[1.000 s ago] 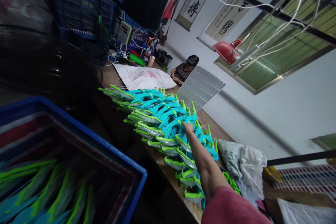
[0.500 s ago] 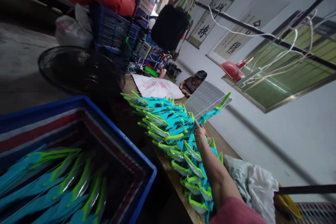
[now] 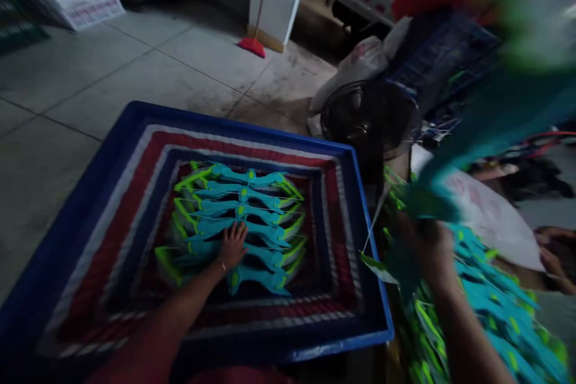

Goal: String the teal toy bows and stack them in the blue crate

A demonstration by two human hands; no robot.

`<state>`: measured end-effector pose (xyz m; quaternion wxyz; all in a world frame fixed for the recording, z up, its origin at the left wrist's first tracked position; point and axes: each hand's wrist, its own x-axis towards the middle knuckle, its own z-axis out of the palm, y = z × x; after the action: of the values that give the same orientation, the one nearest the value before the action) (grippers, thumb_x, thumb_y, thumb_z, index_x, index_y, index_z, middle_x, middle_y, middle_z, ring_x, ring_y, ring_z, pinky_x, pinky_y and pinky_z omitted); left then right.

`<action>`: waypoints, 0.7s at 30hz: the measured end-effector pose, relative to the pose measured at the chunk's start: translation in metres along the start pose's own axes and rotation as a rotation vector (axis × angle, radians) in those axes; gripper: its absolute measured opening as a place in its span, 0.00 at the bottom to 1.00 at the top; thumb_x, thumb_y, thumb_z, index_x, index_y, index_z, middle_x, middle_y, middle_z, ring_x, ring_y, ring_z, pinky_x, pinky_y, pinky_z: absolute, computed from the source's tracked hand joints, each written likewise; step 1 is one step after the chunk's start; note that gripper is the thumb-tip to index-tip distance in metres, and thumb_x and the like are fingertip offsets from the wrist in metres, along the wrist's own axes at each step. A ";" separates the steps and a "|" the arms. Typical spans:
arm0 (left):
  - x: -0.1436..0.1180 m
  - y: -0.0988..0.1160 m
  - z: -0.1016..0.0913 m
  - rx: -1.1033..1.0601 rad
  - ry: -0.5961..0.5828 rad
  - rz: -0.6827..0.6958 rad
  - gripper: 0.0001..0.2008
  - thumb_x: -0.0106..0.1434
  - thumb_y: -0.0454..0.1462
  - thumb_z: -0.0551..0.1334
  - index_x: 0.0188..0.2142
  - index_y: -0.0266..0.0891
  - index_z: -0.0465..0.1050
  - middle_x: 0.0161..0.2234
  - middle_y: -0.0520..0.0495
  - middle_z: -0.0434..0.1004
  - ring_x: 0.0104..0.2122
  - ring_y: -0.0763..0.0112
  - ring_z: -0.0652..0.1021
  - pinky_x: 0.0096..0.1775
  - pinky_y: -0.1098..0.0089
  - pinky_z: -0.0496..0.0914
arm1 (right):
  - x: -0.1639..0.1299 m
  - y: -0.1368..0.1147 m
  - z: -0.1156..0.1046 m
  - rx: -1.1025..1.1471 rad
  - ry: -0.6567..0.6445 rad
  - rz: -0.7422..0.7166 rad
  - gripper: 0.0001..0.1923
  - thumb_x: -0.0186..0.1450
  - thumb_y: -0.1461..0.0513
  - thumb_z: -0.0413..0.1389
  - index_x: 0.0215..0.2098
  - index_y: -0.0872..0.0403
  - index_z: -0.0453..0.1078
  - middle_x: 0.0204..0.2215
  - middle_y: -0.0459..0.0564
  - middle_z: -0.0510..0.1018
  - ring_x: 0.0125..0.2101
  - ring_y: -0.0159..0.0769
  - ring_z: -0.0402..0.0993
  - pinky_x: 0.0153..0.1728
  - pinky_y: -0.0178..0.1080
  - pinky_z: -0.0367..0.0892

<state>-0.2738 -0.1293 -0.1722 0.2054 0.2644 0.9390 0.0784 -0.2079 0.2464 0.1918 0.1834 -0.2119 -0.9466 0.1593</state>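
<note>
My left hand (image 3: 233, 246) lies with its fingers spread on a row of teal and lime-green toy bows (image 3: 252, 177) in the blue plastic crate (image 3: 238, 125). These bows stand side by side, with thin white strings. To the right of the crate, my right hand (image 3: 427, 252) is wrapped round the middle of another toy bow (image 3: 486, 126). It is raised and tilted, one end close to the camera and blurred, the other hanging by the crate's right rim. Below that arm, more toy bows (image 3: 499, 300) cover the table.
Beyond the crate's right corner is a black fan (image 3: 364, 117). Behind it are a white sack (image 3: 366, 60) and a dark blue crate (image 3: 443, 54). A printed white sack (image 3: 490, 216) lies on the table; another person's hand (image 3: 551, 261) is beside it. A red broom (image 3: 252, 46) leans by a pillar.
My view has swung left and down to the crate. The right hand has lifted a toy bow off the table pile. My left hand now shows, resting on the crated bows.
</note>
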 end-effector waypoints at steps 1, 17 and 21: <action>0.001 -0.001 0.005 -0.014 0.007 0.003 0.36 0.68 0.41 0.59 0.72 0.36 0.52 0.74 0.38 0.43 0.73 0.44 0.46 0.69 0.40 0.48 | -0.003 -0.022 0.044 -0.027 -0.119 -0.114 0.20 0.71 0.47 0.53 0.35 0.52 0.75 0.23 0.52 0.74 0.20 0.35 0.67 0.23 0.41 0.66; 0.006 -0.012 0.029 0.000 0.138 0.067 0.31 0.71 0.45 0.58 0.71 0.42 0.57 0.73 0.40 0.52 0.70 0.47 0.57 0.66 0.44 0.57 | -0.070 -0.100 0.448 -0.383 -0.814 -0.633 0.18 0.74 0.69 0.48 0.60 0.62 0.65 0.51 0.60 0.75 0.49 0.44 0.73 0.48 0.46 0.71; 0.015 -0.026 -0.010 0.016 0.223 0.059 0.26 0.74 0.41 0.51 0.67 0.32 0.64 0.69 0.28 0.57 0.64 0.42 0.66 0.60 0.42 0.65 | -0.061 -0.110 0.424 -0.363 -0.883 -0.693 0.15 0.74 0.69 0.45 0.54 0.66 0.68 0.47 0.66 0.76 0.46 0.46 0.74 0.43 0.44 0.70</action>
<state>-0.3013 -0.1438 -0.1752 0.0949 0.2832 0.9485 0.1057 -0.3695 0.0292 -0.1576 -0.2261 0.1681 -0.9595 -0.0015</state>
